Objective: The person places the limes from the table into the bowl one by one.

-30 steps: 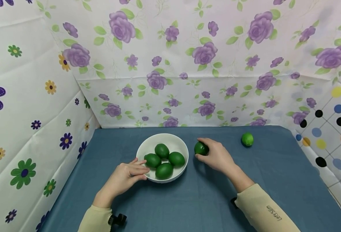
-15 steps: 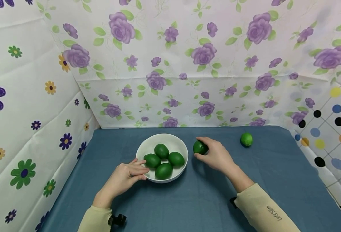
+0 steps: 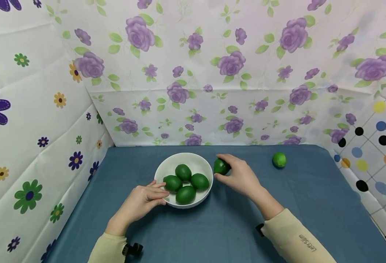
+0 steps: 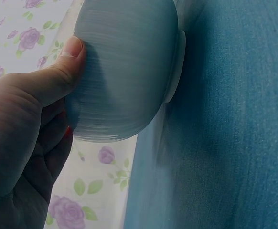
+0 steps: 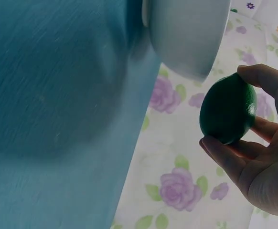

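Note:
A white bowl (image 3: 166, 167) stands on the blue cloth with several dark green limes (image 3: 185, 195) inside. My left hand (image 3: 139, 201) holds its left side: in the left wrist view the thumb presses the outer wall (image 4: 124, 71) near the rim, while the fingers bend at the rim. My right hand (image 3: 242, 177) pinches another green lime (image 3: 220, 166) between thumb and fingertips, just right of the bowl. The right wrist view shows that lime (image 5: 227, 109) raised off the cloth, close to the bowl's rim.
A brighter green lime (image 3: 279, 160) lies at the back right of the blue tablecloth (image 3: 212, 233). Behind the table hangs a flowered curtain (image 3: 206, 109), and patterned sheets line the left and right sides.
My right hand has shifted a little left with the lime, bringing it nearer the bowl. The left hand and the bowl keep their place.

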A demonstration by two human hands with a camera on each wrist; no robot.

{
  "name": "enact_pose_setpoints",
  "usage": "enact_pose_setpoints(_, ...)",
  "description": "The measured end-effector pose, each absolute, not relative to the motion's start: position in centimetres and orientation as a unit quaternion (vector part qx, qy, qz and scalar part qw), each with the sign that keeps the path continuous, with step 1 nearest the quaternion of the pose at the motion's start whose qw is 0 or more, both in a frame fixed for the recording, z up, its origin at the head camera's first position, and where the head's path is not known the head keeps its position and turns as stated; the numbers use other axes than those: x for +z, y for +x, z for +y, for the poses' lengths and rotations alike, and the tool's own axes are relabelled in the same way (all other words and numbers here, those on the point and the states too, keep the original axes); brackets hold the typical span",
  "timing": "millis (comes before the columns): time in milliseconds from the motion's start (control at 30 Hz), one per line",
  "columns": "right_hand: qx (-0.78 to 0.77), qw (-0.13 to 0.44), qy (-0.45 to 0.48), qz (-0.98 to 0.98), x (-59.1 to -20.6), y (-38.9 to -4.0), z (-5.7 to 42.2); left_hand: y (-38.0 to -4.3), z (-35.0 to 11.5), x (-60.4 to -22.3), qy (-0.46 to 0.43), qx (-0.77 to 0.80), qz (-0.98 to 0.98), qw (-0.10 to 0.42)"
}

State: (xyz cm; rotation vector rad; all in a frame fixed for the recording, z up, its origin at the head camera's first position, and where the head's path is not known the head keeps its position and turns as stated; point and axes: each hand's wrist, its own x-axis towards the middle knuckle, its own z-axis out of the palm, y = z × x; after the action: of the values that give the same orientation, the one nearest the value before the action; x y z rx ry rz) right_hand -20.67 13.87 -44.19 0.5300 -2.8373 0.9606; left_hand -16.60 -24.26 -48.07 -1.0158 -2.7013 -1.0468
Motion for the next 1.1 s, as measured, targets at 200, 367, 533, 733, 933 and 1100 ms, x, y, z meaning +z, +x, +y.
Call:
enact_pose_setpoints(200, 0.329, 0.051, 0.197, -0.922, -43.9, -20.4, 12.5, -16.5, -24.3, -48.3, -0.326, -0.341, -0.881, 0.032)
enact_pose_setpoints(367, 0.331, 0.049, 0.214, -0.918, -44.0, -20.1, 11.5, -16.5, -24.4, -48.3, -0.325, -0.347, -0.879, 0.031)
enact_pose_setpoints(533, 0.333, 0.045, 0.229, -0.914, -44.2, -19.9, 10.5, -16.5, -24.3, -48.3, -0.328, -0.35, -0.877, 0.035)
enact_pose_setpoints(733, 0.332, 0.038, 0.235, -0.913, -44.2, -19.7, 8.9, -16.5, -24.3, -48.3, -0.332, -0.343, -0.878, 0.04)
enact_pose_setpoints(933, 0.334, 0.025, 0.261, -0.905, -44.5, -19.6, 7.5, -16.5, -24.3, -48.2, -0.336, -0.339, -0.877, 0.045)
enact_pose_setpoints(1100, 0.325, 0.026, 0.276, -0.904, -45.1, -19.7, 6.8, -16.6, -24.2, -48.2, -0.338, -0.342, -0.875, 0.046)
